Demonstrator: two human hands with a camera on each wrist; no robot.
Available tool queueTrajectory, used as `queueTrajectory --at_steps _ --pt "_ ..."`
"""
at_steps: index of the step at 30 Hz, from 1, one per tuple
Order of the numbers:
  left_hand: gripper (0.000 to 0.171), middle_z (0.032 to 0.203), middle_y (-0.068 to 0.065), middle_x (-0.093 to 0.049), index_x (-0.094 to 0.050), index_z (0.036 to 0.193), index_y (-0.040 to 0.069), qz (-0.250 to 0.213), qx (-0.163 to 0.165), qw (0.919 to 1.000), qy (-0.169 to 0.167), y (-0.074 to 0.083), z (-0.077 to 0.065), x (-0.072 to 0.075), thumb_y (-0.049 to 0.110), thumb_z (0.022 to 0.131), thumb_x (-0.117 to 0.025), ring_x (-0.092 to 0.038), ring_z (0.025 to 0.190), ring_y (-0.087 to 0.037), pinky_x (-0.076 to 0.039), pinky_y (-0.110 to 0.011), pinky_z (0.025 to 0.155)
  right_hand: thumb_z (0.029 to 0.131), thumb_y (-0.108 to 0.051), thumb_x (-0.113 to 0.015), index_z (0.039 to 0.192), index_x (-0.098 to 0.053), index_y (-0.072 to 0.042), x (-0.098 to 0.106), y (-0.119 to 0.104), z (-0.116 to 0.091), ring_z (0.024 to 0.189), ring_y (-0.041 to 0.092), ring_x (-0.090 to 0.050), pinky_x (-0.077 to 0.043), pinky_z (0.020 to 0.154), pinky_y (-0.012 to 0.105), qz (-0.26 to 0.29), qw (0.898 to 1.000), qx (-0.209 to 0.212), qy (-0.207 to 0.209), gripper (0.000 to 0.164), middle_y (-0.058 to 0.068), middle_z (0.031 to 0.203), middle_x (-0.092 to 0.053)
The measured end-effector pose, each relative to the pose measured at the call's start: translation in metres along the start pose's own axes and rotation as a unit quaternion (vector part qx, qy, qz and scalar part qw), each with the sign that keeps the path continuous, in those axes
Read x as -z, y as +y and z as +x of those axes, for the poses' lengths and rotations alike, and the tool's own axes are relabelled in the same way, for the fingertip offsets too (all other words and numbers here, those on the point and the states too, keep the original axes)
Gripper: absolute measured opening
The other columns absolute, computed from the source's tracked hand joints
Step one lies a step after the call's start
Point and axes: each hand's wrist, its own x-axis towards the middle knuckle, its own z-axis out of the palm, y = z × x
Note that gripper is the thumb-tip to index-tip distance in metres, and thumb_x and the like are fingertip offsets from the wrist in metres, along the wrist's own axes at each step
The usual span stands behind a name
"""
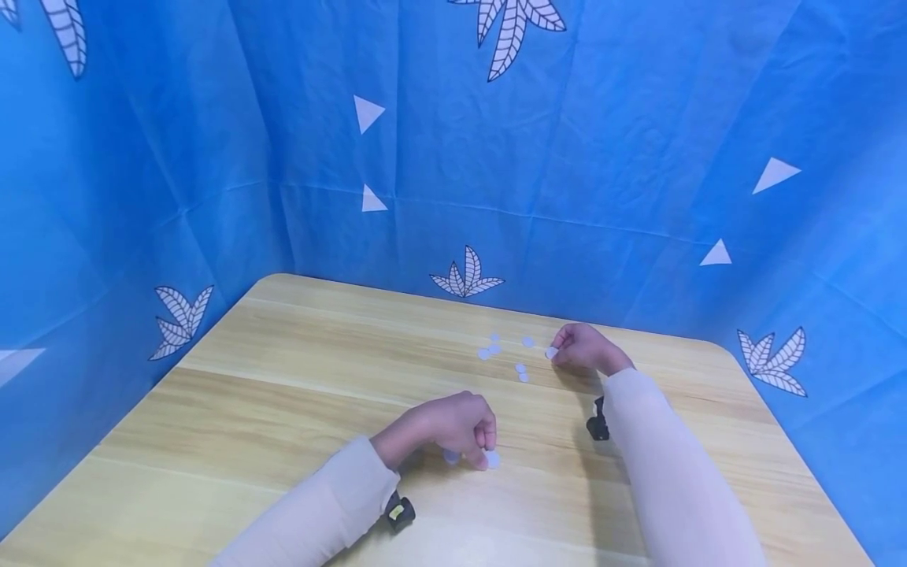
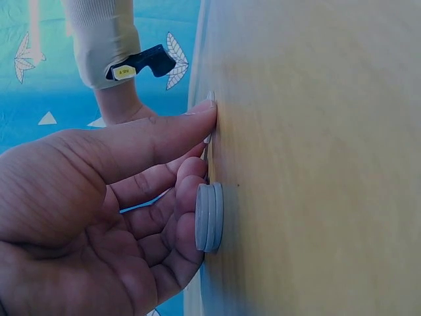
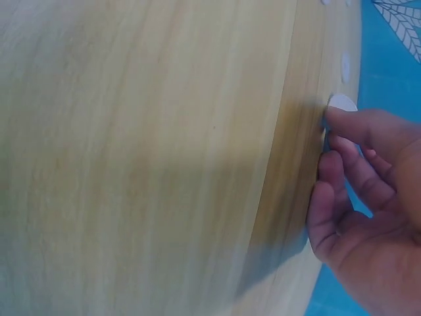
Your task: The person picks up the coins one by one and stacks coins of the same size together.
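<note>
Pale sleeves (image 1: pixel 319 504) nearest, both reaching over the wood surface (image 1: pixel 283 378). Both hands occupied: left hand (image 1: pixel 457 425) pinches a near disc (image 1: pixel 494 459) at thumb tip, low at the surface; right hand (image 1: pixel 584 346) pinches a far disc (image 1: pixel 550 353), well out. Stack of discs (image 2: pixel 210 217), looks like three, sits right by the left hand's curled fingers; can't tell if touching. Main risk: sideways drift of those fingers topples it. Six loose discs (image 1: pixel 527 342) lie left of the right hand, some touching; careless reach could scatter them. Thin rims give little purchase, so either pinch could slip.
</note>
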Motion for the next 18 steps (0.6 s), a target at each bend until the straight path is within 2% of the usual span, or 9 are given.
queueTrajectory --at_steps 6,10,18 --pt "0.021 0.081 0.010 -0.063 -0.071 0.083 0.018 0.003 0.004 1.0000 0.000 0.000 0.001 0.000 0.012 0.077 -0.090 -0.058 0.078 -0.005 -0.050 -0.021 0.074 0.091 0.000 -0.070 0.107 -0.063 0.005 0.002 0.005 -0.002 0.087 0.020 -0.058 -0.051 0.079 0.032 0.032 0.999 0.004 0.003 0.018 0.011 0.097 -0.066" --pt "0.021 0.081 0.010 -0.063 -0.071 0.084 0.018 0.006 0.004 1.0000 0.001 0.000 0.001 0.000 0.013 0.077 -0.090 -0.058 0.079 -0.005 -0.050 -0.022 0.074 0.093 0.002 -0.067 0.109 -0.063 0.007 0.004 0.006 -0.006 0.088 0.020 -0.062 -0.055 0.079 0.033 0.060 0.998 0.003 0.002 0.017 0.015 0.100 -0.068" --pt "0.020 0.081 0.010 -0.064 -0.071 0.084 0.019 0.005 -0.003 1.0000 -0.002 -0.001 0.001 -0.001 0.012 0.078 -0.090 -0.058 0.079 -0.005 -0.050 -0.021 0.074 0.091 0.006 -0.067 0.111 -0.063 0.010 0.004 0.010 -0.014 0.088 0.022 -0.061 -0.055 0.078 0.032 0.089 0.996 0.013 0.003 0.021 0.018 0.103 -0.068"
